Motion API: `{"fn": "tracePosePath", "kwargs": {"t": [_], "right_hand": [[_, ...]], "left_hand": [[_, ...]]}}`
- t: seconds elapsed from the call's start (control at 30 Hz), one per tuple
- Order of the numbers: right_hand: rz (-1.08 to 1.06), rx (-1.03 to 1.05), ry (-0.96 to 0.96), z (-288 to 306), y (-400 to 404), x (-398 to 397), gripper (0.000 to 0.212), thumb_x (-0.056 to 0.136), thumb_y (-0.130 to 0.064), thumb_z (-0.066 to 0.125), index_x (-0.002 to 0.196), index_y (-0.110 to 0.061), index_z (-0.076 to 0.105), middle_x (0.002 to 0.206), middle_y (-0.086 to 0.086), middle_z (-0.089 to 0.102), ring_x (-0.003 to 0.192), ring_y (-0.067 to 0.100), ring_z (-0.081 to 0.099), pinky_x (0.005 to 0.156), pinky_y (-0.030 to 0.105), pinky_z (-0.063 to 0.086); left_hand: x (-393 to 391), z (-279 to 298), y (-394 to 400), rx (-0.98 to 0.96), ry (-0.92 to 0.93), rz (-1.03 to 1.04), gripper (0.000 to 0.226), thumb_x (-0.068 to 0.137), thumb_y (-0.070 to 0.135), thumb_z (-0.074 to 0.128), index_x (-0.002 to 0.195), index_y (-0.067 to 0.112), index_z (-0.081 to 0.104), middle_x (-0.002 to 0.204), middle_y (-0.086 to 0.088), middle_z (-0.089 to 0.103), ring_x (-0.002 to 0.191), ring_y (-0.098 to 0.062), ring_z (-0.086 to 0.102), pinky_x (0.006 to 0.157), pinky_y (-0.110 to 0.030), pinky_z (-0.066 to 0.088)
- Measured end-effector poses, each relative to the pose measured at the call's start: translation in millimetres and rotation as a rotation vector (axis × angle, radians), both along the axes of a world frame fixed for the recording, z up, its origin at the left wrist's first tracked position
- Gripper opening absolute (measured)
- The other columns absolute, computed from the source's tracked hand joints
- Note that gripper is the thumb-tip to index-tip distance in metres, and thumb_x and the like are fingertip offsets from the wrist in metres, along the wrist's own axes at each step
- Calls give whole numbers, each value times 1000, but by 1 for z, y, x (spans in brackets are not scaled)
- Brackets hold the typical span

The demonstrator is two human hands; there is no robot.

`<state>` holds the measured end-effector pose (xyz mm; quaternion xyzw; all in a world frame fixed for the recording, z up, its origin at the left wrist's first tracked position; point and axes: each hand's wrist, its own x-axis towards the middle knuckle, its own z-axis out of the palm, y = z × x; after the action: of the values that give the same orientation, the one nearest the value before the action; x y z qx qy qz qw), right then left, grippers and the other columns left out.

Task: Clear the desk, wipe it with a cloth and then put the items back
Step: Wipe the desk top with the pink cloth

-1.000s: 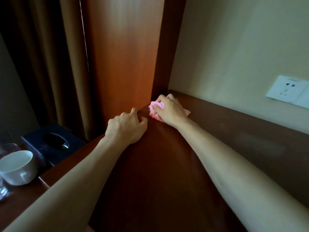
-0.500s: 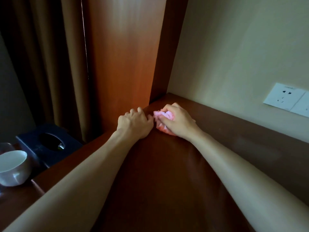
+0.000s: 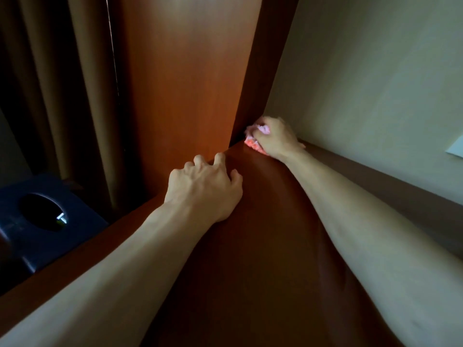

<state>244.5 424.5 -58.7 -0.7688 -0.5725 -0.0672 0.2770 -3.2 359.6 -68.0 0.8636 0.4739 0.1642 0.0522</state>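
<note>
A dark brown wooden desk top [image 3: 263, 246] runs from the lower middle up to the far corner. My right hand [image 3: 278, 139] is closed around a crumpled pink cloth [image 3: 253, 140] and presses it into that far corner, where the desk meets the wooden panel and the wall. My left hand [image 3: 203, 189] rests on the desk's left edge with its fingers curled over the rim and nothing in it. Both forearms stretch across the desk top.
A tall reddish wooden panel [image 3: 185, 83] stands behind the left edge, with brown curtains [image 3: 62, 96] beside it. A dark blue tissue box [image 3: 42, 219] sits on a lower surface at the left. A white socket plate [image 3: 456, 146] shows at the right edge of the beige wall.
My right hand has pushed the cloth away from my left hand, back into the far corner. The left hand stays on the desk edge. The view has shifted, and the white cup is out of sight.
</note>
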Motion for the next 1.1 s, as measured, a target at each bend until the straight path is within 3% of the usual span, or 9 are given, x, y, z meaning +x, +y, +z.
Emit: {"fn": "tracePosePath", "kwargs": {"t": [0.1,0.23,0.33,0.47,0.6,0.77,0.93,1.0,1.1], "right_hand": [[117,-36,62,2,-12,0,21,90,-54,59,94,-35,67,101,5,66,89,20,65,80,37,54],[285,-76,74,3,-47,13,6,92,-37,66,92,-32,68,98,-4,58,83,-1,60,79,16,47],[107,1,91,2,-32,16,25,88,-54,59,88,-30,64,98,0,65,84,15,67,80,38,56],[68,-36,51,4,-32,5,19,92,-51,61,85,-33,59,99,3,59,86,23,63,76,35,51],[194,-65,111,8,-56,14,3,90,-36,70,89,-36,67,98,1,59,84,8,60,81,21,48],[-71,-13,48,6,-27,11,20,95,-40,60,101,-22,69,100,2,59,86,18,54,78,28,44],[-35,-60,189,-14,0,44,29,75,-58,62,88,-34,67,96,7,71,87,27,71,81,51,60],[-77,-53,200,-5,-5,26,30,75,-58,60,91,-35,68,101,7,71,94,27,71,85,49,59],[-256,-93,75,9,-8,-5,25,94,-37,56,115,-27,65,132,11,56,124,34,53,103,47,45]], "left_hand": [[-1,1,-2,-10,-7,0,59,102,56,21,151,26,33,132,-13,54,118,-30,56,77,-38,32],[0,1,0,-10,4,-6,60,102,57,21,152,26,31,135,-13,53,119,-30,56,77,-39,32],[-1,3,0,-24,11,-9,60,102,57,21,152,25,31,135,-14,52,119,-31,56,78,-39,31],[0,3,-1,-26,17,-20,59,102,57,22,151,26,32,135,-15,53,119,-32,56,78,-41,32],[0,2,4,-41,20,-15,63,101,60,20,154,28,27,139,-15,51,122,-33,55,87,-45,42],[-2,4,1,-28,22,-16,64,100,61,19,156,28,23,142,-14,49,124,-32,54,89,-45,44],[0,1,3,-12,19,-10,64,101,60,20,155,27,25,139,-15,51,122,-34,55,84,-44,41],[-1,0,4,-11,12,-11,64,101,60,21,155,27,26,138,-16,51,121,-34,56,84,-44,40],[-1,0,5,-9,15,-17,63,101,60,21,155,28,27,139,-16,51,121,-34,56,83,-43,40]]}}
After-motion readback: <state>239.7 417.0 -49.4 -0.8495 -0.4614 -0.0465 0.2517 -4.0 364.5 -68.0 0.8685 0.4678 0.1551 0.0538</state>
